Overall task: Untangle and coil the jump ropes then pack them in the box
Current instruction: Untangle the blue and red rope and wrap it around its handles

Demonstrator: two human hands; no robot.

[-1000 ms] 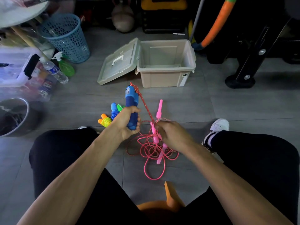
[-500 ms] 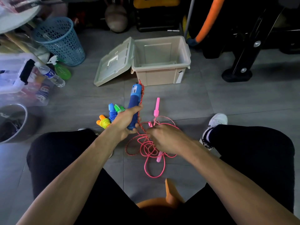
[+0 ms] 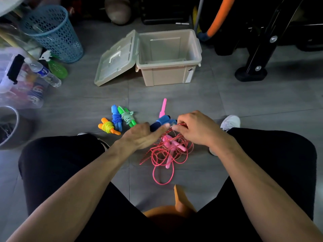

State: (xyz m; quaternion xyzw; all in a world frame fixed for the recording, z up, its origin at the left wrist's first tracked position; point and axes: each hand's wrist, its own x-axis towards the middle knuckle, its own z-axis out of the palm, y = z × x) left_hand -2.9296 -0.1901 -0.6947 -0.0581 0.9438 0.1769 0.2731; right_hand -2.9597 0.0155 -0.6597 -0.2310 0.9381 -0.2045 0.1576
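My left hand point(image 3: 139, 136) grips a blue jump-rope handle point(image 3: 162, 122), now tipped low and pointing right. My right hand point(image 3: 194, 128) pinches the red speckled cord right at that handle's end. Below both hands a tangle of pink and red rope point(image 3: 166, 154) lies on the floor with pink handles point(image 3: 163, 106) sticking out of it. Three coiled ropes lie to the left: an orange-and-yellow rope point(image 3: 108, 127), a blue rope point(image 3: 116, 117) and a green rope point(image 3: 127, 116). The beige box point(image 3: 167, 74) stands open beyond them, its lid point(image 3: 115, 60) hanging to the left.
A blue mesh basket point(image 3: 54, 32), a water bottle point(image 3: 43, 72) and a green spray bottle point(image 3: 56, 67) stand at the left. A clear storage bin point(image 3: 19, 84) and a metal bucket point(image 3: 8, 126) are nearer. A black equipment stand point(image 3: 251, 70) is at the right.
My left hand has lowered the blue handle from upright to nearly level. My right hand left the pink handle in the tangle and moved up to the red cord at the handle's end.
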